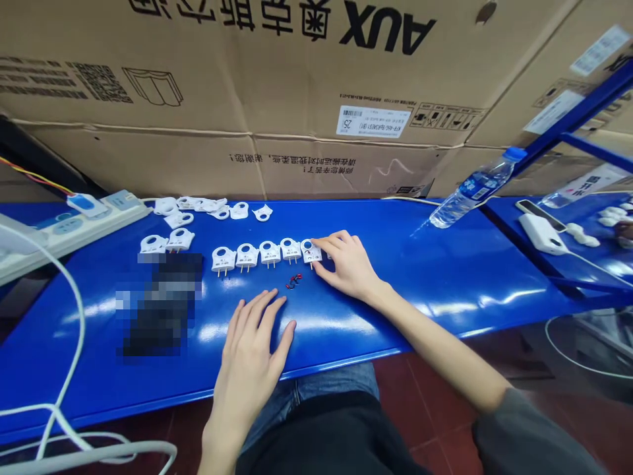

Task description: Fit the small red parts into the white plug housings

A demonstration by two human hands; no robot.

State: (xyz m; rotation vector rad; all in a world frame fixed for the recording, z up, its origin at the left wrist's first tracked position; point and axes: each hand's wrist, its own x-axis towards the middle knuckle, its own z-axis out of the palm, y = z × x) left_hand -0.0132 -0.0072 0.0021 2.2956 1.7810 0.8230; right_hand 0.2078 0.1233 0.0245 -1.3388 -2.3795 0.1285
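Observation:
A row of several white plug pieces (268, 254) with metal prongs lies across the blue table (445, 277). My right hand (349, 262) rests at the right end of the row, its fingertips touching the last plug piece (310, 251); the fingers are curled loosely and hold nothing that I can see. My left hand (252, 346) lies flat on the table near the front edge, fingers stretched out, holding nothing. A small red and black part (293, 280) sits between the two hands.
More white plug pieces (198, 208) are heaped at the back left beside a power strip (64, 224) with white cables. A blurred dark patch (161, 303) is left of my left hand. A water bottle (472, 188) lies at right. Cardboard boxes (277, 86) stand behind.

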